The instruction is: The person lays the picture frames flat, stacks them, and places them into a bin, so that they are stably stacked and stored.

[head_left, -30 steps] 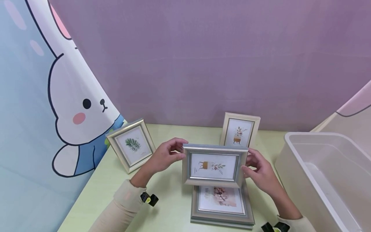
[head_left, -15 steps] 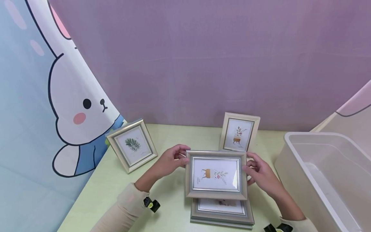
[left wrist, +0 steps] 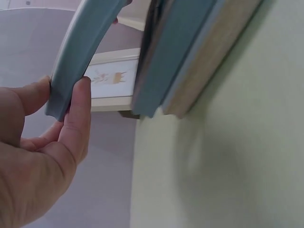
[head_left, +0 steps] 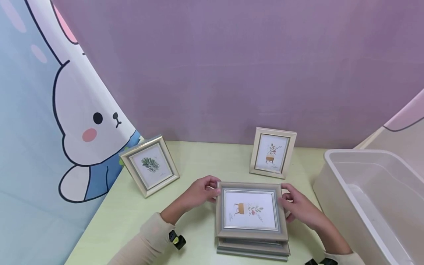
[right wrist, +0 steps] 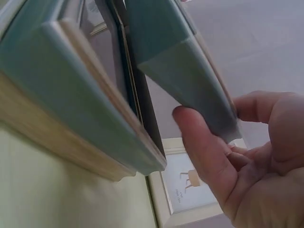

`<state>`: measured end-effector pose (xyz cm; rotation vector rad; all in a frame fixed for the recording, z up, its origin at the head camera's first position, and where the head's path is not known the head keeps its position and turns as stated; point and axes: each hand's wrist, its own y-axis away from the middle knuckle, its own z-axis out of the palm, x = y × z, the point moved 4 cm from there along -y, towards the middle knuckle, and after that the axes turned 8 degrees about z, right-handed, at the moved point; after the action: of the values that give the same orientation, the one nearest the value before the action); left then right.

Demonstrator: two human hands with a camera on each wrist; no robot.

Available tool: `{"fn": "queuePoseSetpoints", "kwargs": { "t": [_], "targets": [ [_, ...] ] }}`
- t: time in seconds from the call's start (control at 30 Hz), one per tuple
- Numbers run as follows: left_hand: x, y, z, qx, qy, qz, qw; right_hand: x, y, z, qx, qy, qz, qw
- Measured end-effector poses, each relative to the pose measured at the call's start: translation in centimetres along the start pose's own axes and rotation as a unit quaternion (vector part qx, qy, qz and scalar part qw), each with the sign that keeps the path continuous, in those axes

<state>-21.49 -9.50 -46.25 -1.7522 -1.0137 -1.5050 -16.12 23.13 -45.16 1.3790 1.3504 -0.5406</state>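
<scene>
A silver-grey picture frame (head_left: 250,211) with a potted-plant print faces up, sideways. My left hand (head_left: 200,191) pinches its left edge between thumb and fingers. At the opposite edge my right hand (head_left: 301,206) grips it the same way. Beneath lies a stack of similar frames (head_left: 253,251), mostly covered in the head view. Both wrist views show a gap between the held frame's edge (left wrist: 83,52) and the stacked frames (left wrist: 190,57); the held frame tilts there. The right wrist view has the right hand's fingers (right wrist: 204,152) against the frame's side (right wrist: 185,71).
A cream frame (head_left: 272,152) with a plant print stands behind the stack. Another with a green leaf (head_left: 150,165) stands at the left. A large pale plastic bin (head_left: 357,198) is on the right, near the right forearm. A purple cloth (head_left: 232,73) hangs behind the table.
Both hands have lowered the held frame toward me and over the stack, tilting it flatter. It now covers most of the stack, and the cream frame behind is fully visible.
</scene>
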Motion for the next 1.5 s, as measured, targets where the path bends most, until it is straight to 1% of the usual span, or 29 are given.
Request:
{"fn": "queuePoseSetpoints", "kwargs": {
  "t": [0.13,0.27,0.43,0.53,0.7,0.8,1.03,1.2,1.5],
  "targets": [
    [-1.0,0.1,0.6,-0.006,0.003,-0.014,0.9999,0.6,0.0,0.2,-0.034,0.002,0.018,0.9993],
    [-1.4,0.4,1.1,-0.012,0.005,-0.027,0.9995,1.1,0.3,0.3,-0.067,0.004,0.021,0.9976],
    [-1.5,0.7,1.5,-0.023,0.008,-0.042,0.9988,1.2,0.7,0.3,-0.084,0.015,0.016,0.9962],
    [-1.6,0.8,1.5,-0.026,0.008,-0.048,0.9985,1.3,0.8,0.3,-0.079,0.015,0.022,0.9965],
    [-1.8,0.7,1.7,-0.032,0.005,-0.049,0.9983,1.5,1.0,0.4,-0.050,0.010,0.053,0.9973],
    [-2.0,0.7,1.9,-0.031,0.004,-0.053,0.9981,1.6,1.2,0.4,-0.039,0.008,0.060,0.9974],
    [-2.2,0.6,2.2,-0.023,0.001,-0.057,0.9981,1.8,1.2,0.4,-0.045,0.007,0.058,0.9973],
    [-2.6,0.6,2.3,-0.013,-0.015,-0.060,0.9980,2.4,1.1,0.5,-0.052,0.009,0.063,0.9966],
    [-2.8,0.5,2.3,-0.012,-0.028,-0.061,0.9977,2.8,0.9,0.5,-0.050,0.013,0.060,0.9969]
  ]
}}
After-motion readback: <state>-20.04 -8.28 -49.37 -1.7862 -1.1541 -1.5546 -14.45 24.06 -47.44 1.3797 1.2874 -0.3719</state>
